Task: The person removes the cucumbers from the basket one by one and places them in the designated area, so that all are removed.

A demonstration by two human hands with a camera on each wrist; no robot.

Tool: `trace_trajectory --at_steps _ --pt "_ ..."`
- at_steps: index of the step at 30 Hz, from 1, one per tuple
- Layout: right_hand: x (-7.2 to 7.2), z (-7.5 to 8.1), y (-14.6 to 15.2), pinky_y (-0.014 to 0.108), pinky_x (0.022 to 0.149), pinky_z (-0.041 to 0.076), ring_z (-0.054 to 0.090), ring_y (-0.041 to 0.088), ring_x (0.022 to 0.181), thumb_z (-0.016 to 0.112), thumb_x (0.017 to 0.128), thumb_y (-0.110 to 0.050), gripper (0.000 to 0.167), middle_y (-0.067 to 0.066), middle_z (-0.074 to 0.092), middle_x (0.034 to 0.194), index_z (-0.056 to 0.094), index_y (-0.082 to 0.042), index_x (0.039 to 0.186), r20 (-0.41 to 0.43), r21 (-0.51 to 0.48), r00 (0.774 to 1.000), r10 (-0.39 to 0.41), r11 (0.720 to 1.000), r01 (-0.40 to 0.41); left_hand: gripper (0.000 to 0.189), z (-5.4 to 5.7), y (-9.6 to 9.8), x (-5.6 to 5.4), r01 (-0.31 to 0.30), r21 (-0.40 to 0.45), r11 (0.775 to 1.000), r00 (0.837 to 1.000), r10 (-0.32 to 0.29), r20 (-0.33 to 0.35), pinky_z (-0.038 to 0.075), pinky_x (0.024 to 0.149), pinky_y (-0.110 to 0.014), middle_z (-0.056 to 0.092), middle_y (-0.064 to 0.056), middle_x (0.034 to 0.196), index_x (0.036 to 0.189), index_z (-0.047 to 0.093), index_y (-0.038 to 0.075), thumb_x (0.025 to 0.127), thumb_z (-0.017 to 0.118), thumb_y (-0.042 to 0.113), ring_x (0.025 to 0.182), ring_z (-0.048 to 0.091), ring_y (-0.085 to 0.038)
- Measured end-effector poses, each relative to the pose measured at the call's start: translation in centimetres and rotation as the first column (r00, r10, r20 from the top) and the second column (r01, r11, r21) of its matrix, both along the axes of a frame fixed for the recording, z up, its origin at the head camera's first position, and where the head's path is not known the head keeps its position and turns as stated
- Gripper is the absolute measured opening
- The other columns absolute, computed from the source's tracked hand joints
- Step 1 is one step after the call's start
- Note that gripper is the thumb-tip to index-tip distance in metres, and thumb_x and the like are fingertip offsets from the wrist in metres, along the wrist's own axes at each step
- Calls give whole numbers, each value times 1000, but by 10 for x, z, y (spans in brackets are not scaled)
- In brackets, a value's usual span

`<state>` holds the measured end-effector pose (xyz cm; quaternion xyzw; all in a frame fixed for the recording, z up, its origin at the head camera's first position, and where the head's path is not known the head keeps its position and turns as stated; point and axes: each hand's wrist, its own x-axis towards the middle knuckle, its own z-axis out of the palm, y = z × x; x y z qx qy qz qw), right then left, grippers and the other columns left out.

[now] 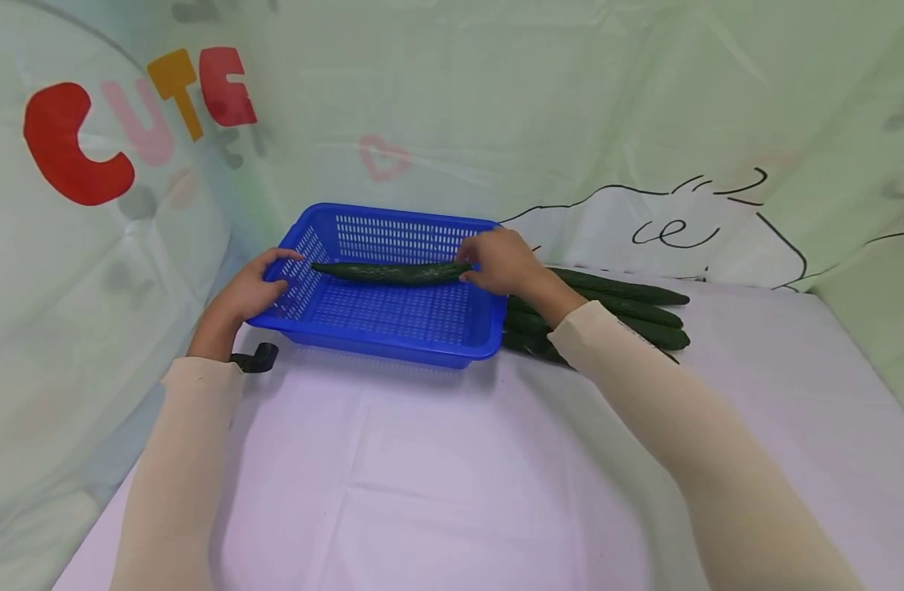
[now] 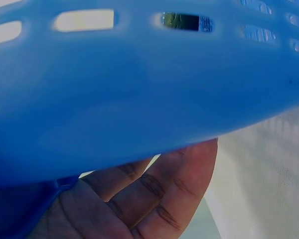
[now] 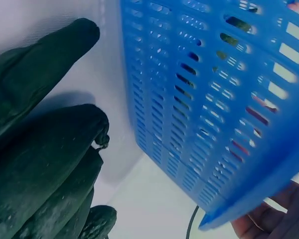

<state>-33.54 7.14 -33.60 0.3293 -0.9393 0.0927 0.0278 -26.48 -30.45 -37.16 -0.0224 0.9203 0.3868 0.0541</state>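
A blue plastic basket with slotted walls stands on the white cloth. One long dark green cucumber lies crosswise in it. My left hand grips the basket's left rim; in the left wrist view its fingers show beneath the blue edge. Reaching over the right rim, my right hand pinches the cucumber's right end between thumb and fingers. From the right wrist, the basket wall fills the middle, and part of the right hand shows past the rim.
Several more cucumbers lie side by side right of the basket, partly behind my right forearm. A black strap-like piece is by my left wrist. A printed curtain hangs behind the table.
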Motion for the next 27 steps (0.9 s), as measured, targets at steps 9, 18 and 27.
trace_trajectory --at_steps 9,18,27 --pt "-10 -7 -21 46 104 44 67 28 102 72 88 -20 26 11 74 106 73 -10 112 65 45 998 -21 999 18 53 -5 -4 4 -19 19 1000 1000 19 15 33 105 -68 13 -25 163 150 35 20 98 39 10 136 32 -52" --pt "-18 -13 -30 65 111 29 63 30 110 73 88 -24 28 7 72 109 71 -15 114 159 60 982 -107 993 98 52 -2 -1 -1 0 10 1000 1000 0 1 34 104 -64 16 -24 163 148 38 20 97 40 8 133 34 -48" --pt "-25 -20 -36 55 102 45 59 32 122 72 87 -31 41 7 67 126 65 -17 126 155 155 976 -155 979 131 54 1 0 -2 -12 -8 1000 1000 13 29 28 108 -72 13 -24 163 150 35 21 98 40 9 142 26 -54"
